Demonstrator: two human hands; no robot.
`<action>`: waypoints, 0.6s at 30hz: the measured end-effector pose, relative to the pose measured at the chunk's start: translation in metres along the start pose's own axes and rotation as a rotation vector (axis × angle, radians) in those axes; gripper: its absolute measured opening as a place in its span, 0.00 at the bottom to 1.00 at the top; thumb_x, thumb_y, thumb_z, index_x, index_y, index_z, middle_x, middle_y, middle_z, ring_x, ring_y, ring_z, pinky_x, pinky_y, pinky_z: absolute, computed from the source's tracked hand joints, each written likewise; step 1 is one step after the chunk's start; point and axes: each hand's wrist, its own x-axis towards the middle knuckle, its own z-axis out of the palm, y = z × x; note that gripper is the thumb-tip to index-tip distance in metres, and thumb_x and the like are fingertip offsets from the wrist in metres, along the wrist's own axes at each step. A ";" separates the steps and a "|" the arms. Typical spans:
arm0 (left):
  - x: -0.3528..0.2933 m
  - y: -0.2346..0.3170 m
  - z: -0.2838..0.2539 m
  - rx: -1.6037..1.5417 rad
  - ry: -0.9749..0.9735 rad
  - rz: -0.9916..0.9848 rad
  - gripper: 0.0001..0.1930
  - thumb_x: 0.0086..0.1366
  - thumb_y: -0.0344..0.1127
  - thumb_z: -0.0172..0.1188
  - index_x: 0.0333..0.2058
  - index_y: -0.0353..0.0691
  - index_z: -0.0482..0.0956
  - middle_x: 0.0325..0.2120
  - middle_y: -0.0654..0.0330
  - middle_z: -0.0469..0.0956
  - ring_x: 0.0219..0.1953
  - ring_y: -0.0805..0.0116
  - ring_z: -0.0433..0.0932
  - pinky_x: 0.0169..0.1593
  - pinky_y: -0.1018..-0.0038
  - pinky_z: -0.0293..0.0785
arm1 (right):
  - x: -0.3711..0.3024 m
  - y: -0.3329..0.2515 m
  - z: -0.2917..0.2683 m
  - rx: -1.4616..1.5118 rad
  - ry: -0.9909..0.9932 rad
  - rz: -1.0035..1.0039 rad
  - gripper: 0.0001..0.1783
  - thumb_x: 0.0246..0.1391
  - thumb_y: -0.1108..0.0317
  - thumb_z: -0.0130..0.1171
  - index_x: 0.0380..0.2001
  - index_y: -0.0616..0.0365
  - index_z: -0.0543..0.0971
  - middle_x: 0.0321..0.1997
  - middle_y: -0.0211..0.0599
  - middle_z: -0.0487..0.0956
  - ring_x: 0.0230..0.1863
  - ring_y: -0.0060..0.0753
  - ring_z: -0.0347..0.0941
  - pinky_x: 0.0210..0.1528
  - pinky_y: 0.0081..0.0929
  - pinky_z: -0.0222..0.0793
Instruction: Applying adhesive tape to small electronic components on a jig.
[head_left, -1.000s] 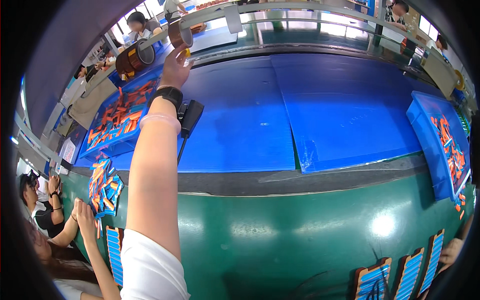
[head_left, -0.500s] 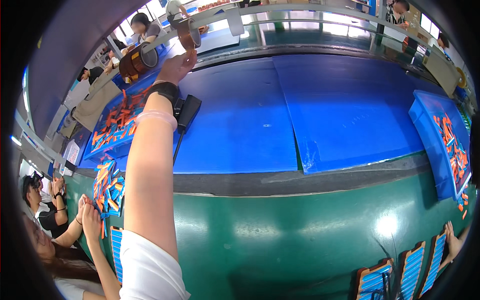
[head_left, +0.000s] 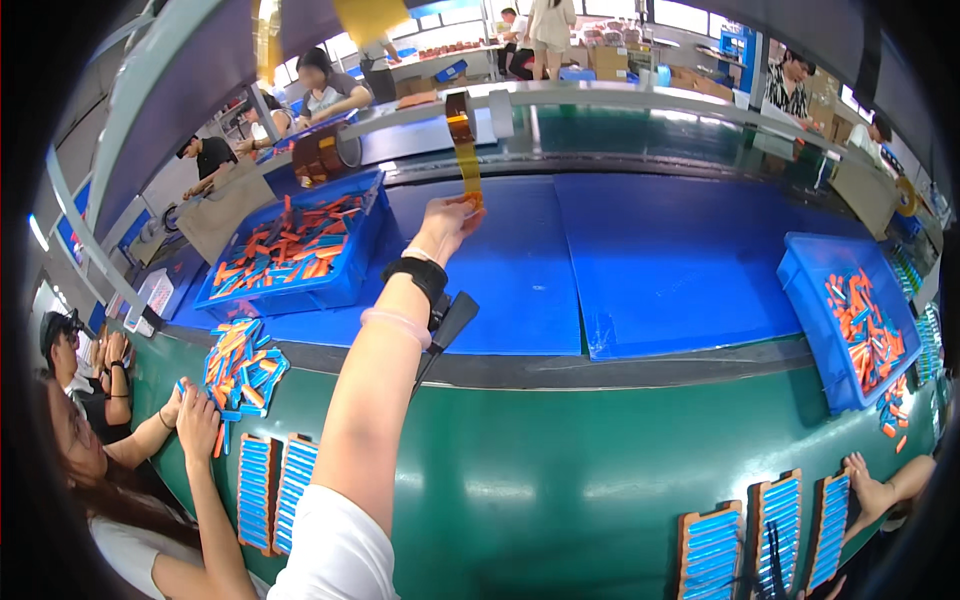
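My left hand (head_left: 447, 228) reaches up over the blue sheets at mid-view, with a black wristband and a pale ring-shaped band on its arm. Its fingers are pinched closed on the end of a strip of amber tape (head_left: 468, 168). The strip runs down, stretched, from a tape roll (head_left: 459, 117) hung on a grey horizontal bar. Left of it on the same bar hangs a wider brown tape roll (head_left: 318, 157). A black device with a cable sits beside my wrist. My right hand does not show.
Blue bins (head_left: 318, 298) (head_left: 800, 300) of orange and blue pieces stand left and right. A loose heap (head_left: 240, 370) lies on the green table (head_left: 560, 440), with slotted racks (head_left: 258, 490) (head_left: 710, 550) of blue pieces. Co-workers' hands (head_left: 198, 415) (head_left: 870, 490) work at both sides.
The view has shifted. My left hand, near the tape roll before, is now below it with its fingers on the tape, and a length of amber strip stretches between roll and fingers.
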 end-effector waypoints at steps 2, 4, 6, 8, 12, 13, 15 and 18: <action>-0.004 -0.014 -0.013 0.113 -0.097 0.018 0.08 0.52 0.19 0.50 0.32 0.29 0.73 0.28 0.53 0.73 0.29 0.64 0.74 0.31 0.71 0.73 | -0.061 0.032 0.020 -0.060 -0.191 -0.026 0.21 0.49 0.58 0.48 0.42 0.62 0.68 0.49 0.46 0.65 0.49 0.40 0.60 0.53 0.62 0.49; -0.037 -0.033 -0.016 0.363 -0.238 -0.100 0.09 0.54 0.26 0.52 0.34 0.31 0.74 0.26 0.56 0.74 0.26 0.70 0.72 0.24 0.76 0.69 | -0.091 0.051 0.027 -0.177 -0.533 0.059 0.23 0.53 0.57 0.40 0.47 0.62 0.63 0.53 0.44 0.62 0.52 0.38 0.59 0.56 0.59 0.46; -0.064 -0.057 -0.015 0.134 -0.173 -0.112 0.09 0.56 0.28 0.52 0.36 0.33 0.74 0.26 0.59 0.74 0.26 0.71 0.71 0.28 0.76 0.68 | -0.103 0.071 0.035 -0.307 -0.880 0.192 0.26 0.56 0.57 0.32 0.53 0.63 0.58 0.57 0.41 0.59 0.55 0.35 0.58 0.58 0.56 0.42; -0.083 -0.042 -0.027 0.029 -0.145 -0.111 0.08 0.56 0.27 0.52 0.35 0.33 0.74 0.26 0.60 0.73 0.28 0.72 0.71 0.31 0.77 0.68 | -0.078 0.152 0.068 -0.369 -1.049 0.298 0.27 0.58 0.57 0.28 0.55 0.63 0.55 0.59 0.40 0.58 0.56 0.34 0.58 0.59 0.54 0.40; -0.091 0.009 -0.032 0.166 -0.168 -0.055 0.07 0.56 0.25 0.51 0.33 0.29 0.73 0.26 0.57 0.73 0.26 0.71 0.70 0.31 0.78 0.70 | -0.088 0.365 0.108 -1.761 -0.985 -1.105 0.05 0.49 0.71 0.53 0.29 0.62 0.74 0.22 0.36 0.76 0.22 0.26 0.72 0.27 0.21 0.67; -0.098 0.015 -0.023 0.162 -0.177 -0.067 0.06 0.56 0.24 0.51 0.32 0.29 0.73 0.26 0.57 0.73 0.26 0.70 0.71 0.31 0.77 0.71 | -0.085 0.363 0.101 -1.753 -0.957 -1.153 0.05 0.49 0.71 0.53 0.29 0.62 0.74 0.21 0.36 0.75 0.21 0.25 0.71 0.26 0.20 0.66; -0.120 0.014 -0.029 0.142 -0.214 -0.137 0.05 0.55 0.23 0.51 0.31 0.28 0.73 0.26 0.56 0.73 0.26 0.70 0.71 0.30 0.77 0.72 | -0.080 0.364 0.098 -1.742 -0.963 -1.178 0.05 0.49 0.71 0.52 0.28 0.62 0.74 0.20 0.36 0.75 0.20 0.24 0.71 0.25 0.19 0.66; -0.155 -0.013 -0.053 0.148 -0.236 -0.195 0.06 0.56 0.23 0.51 0.32 0.29 0.73 0.27 0.57 0.73 0.27 0.70 0.72 0.29 0.77 0.71 | -0.075 0.372 0.096 -1.641 -1.015 -1.240 0.06 0.48 0.70 0.54 0.25 0.63 0.75 0.17 0.34 0.74 0.17 0.19 0.67 0.20 0.17 0.61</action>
